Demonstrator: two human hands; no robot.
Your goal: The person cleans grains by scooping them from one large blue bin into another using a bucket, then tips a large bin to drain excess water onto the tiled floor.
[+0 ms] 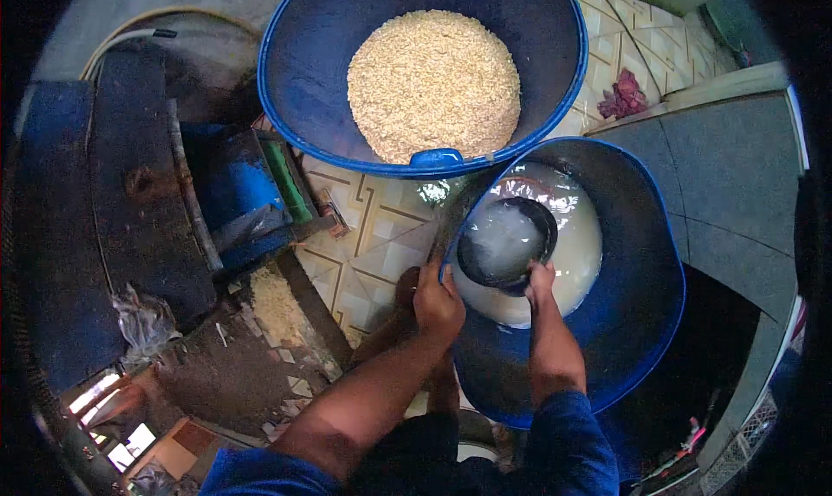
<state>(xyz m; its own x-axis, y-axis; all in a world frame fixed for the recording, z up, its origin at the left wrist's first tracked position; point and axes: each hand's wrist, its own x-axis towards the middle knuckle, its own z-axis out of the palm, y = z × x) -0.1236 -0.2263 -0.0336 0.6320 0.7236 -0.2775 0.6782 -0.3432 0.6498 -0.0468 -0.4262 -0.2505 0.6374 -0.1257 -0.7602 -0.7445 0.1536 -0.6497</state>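
Note:
Cloudy whitish liquid (579, 262) lies in a tilted blue tub (646, 323) in front of me. My left hand (439, 305) is closed around the left rim of this tub. Inside it, my right hand (541, 281) grips a dark round bowl (465, 257) by its near edge. The bowl is at the surface of the liquid and has some of the same cloudy liquid in it. Whether the bowl has a handle under my fingers is hidden. Just beyond stands a second, larger blue tub (299, 71) with a heap of pale, wet-looking grains or beans (433, 84).
On the left stands a dark wooden machine or bench (130, 175) with a blue chute (247, 179) and pale crumbs (282, 310). A hose (165, 12) runs behind it. The floor is patterned tile (373, 227). A pinkish crumpled cloth (624, 95) lies near a grey panel (728, 184) on the right.

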